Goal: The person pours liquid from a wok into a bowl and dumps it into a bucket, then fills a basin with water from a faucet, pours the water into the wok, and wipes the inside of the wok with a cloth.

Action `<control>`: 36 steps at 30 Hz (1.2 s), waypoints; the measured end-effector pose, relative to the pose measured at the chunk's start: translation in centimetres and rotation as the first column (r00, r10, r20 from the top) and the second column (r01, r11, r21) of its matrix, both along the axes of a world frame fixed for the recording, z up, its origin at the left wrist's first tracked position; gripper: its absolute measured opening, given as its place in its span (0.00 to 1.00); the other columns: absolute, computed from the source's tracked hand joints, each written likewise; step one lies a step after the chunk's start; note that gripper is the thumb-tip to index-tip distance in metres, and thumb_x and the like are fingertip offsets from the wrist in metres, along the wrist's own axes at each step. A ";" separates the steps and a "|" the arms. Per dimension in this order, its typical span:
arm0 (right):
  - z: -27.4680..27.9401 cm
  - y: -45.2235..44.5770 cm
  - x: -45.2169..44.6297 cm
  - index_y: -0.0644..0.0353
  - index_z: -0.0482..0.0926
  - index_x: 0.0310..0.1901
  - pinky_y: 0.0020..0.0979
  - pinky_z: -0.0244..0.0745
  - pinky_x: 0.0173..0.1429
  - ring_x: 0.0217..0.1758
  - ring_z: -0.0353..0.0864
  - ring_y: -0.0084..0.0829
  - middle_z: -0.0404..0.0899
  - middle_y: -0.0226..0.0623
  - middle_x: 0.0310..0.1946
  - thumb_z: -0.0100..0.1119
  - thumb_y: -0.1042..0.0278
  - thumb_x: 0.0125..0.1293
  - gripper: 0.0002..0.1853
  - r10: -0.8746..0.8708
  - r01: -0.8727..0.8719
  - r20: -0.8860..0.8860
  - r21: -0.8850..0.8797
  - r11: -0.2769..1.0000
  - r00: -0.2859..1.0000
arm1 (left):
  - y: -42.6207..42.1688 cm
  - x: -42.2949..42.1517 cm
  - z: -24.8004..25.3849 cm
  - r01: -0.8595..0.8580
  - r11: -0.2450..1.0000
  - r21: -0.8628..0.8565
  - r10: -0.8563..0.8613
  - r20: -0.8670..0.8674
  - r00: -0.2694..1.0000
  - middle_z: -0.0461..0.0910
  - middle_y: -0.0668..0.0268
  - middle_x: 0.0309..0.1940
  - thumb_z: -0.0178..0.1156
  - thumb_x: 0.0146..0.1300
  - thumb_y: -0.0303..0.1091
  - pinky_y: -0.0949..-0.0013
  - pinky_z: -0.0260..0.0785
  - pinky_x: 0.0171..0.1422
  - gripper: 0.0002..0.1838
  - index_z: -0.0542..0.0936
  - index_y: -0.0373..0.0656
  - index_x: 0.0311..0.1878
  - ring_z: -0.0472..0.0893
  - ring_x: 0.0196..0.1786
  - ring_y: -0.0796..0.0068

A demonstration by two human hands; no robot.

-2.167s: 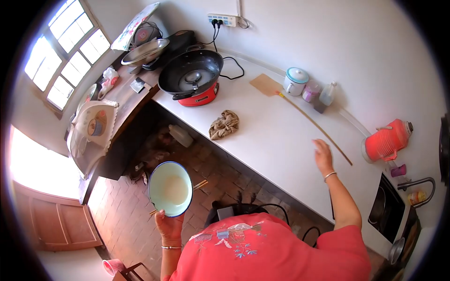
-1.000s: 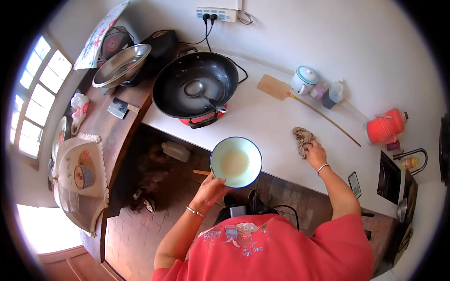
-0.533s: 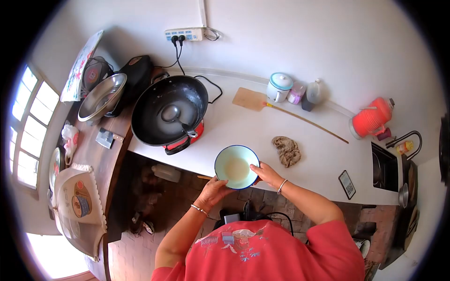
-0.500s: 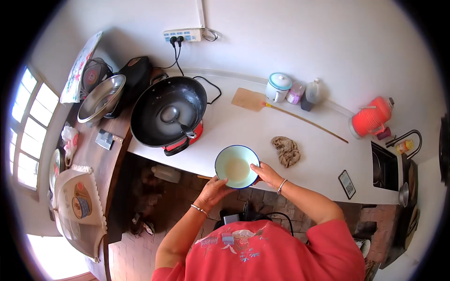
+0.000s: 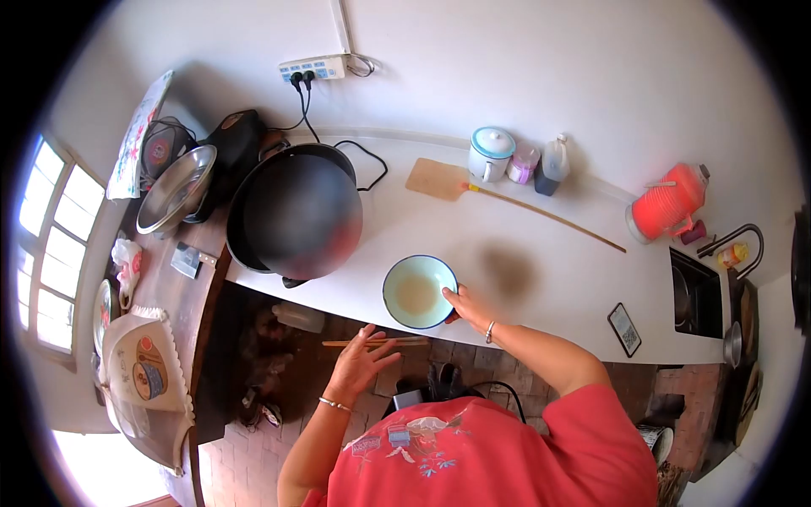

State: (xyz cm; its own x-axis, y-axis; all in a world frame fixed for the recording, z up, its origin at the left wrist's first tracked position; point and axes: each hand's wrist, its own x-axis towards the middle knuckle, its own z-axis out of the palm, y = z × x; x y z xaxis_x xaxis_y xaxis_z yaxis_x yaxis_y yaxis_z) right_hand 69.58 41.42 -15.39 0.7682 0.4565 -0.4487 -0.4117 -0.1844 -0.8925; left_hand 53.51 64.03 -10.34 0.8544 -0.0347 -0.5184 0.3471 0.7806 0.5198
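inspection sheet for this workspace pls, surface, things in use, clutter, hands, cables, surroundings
Surface: white counter; a brown patch on it is too blurred to identify
Things in use: bowl with pale contents; chopsticks partly behind the left hand, support unclear
Clutter: cleaver on the wooden worktop; phone and lidded mug on the counter
Left hand: open, fingers spread
Right hand: gripping the bowl's rim
Cables: two black plugs in the power strip; black cable loops beside the wok
Surroundings: window left, sink right
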 end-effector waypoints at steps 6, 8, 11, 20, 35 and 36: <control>-2.3 0.0 0.8 0.67 0.68 0.46 0.30 0.79 0.28 0.25 0.79 0.27 0.76 0.39 0.32 0.45 0.52 0.69 0.21 0.029 -0.030 -0.013 -0.063 0.998 1.000 | 0.5 -2.6 1.0 -0.059 0.998 0.036 0.054 0.134 0.989 0.64 0.54 0.57 0.49 0.67 0.50 0.44 0.60 0.64 0.28 0.62 0.41 0.62 0.64 0.64 0.48; -1.5 0.0 0.7 0.67 0.68 0.45 0.29 0.79 0.28 0.24 0.79 0.27 0.76 0.39 0.31 0.45 0.51 0.69 0.22 0.038 -0.038 -0.002 -0.031 0.999 0.999 | 0.3 -3.1 1.8 -0.078 0.996 0.036 0.073 0.127 0.989 0.63 0.53 0.58 0.49 0.66 0.50 0.45 0.60 0.65 0.29 0.61 0.41 0.64 0.63 0.65 0.48; -0.6 0.0 0.7 0.68 0.68 0.46 0.28 0.79 0.27 0.24 0.79 0.28 0.76 0.38 0.30 0.45 0.50 0.69 0.23 0.024 -0.025 -0.019 -0.050 0.998 1.000 | -0.3 -3.4 3.5 -0.100 0.995 0.025 0.097 0.117 0.988 0.61 0.52 0.60 0.50 0.66 0.50 0.46 0.60 0.65 0.31 0.59 0.41 0.65 0.61 0.66 0.49; -3.1 -1.3 0.1 0.68 0.70 0.44 0.28 0.80 0.32 0.28 0.79 0.27 0.75 0.37 0.32 0.48 0.47 0.67 0.25 0.018 -0.003 -0.143 0.110 0.994 0.990 | -1.9 -3.3 5.6 -0.106 0.994 -0.005 0.105 0.193 0.976 0.60 0.52 0.61 0.51 0.66 0.46 0.43 0.61 0.63 0.28 0.61 0.43 0.65 0.60 0.66 0.45; 5.0 -8.1 -5.0 0.58 0.70 0.58 0.29 0.73 0.38 0.35 0.78 0.26 0.77 0.37 0.31 0.48 0.60 0.68 0.19 0.490 -0.465 0.458 -0.175 0.868 0.742 | -6.9 4.0 7.2 0.265 0.943 0.199 -0.307 0.220 0.926 0.64 0.52 0.58 0.49 0.68 0.45 0.50 0.67 0.60 0.30 0.57 0.38 0.67 0.68 0.61 0.51; 5.1 -8.4 -5.2 0.60 0.74 0.50 0.34 0.72 0.39 0.34 0.79 0.33 0.77 0.39 0.28 0.50 0.62 0.66 0.15 0.486 -0.459 0.424 -0.173 0.872 0.764 | -7.5 4.6 7.2 0.315 0.925 0.212 -0.359 0.220 0.907 0.64 0.53 0.58 0.48 0.68 0.46 0.52 0.67 0.60 0.30 0.57 0.38 0.67 0.69 0.61 0.53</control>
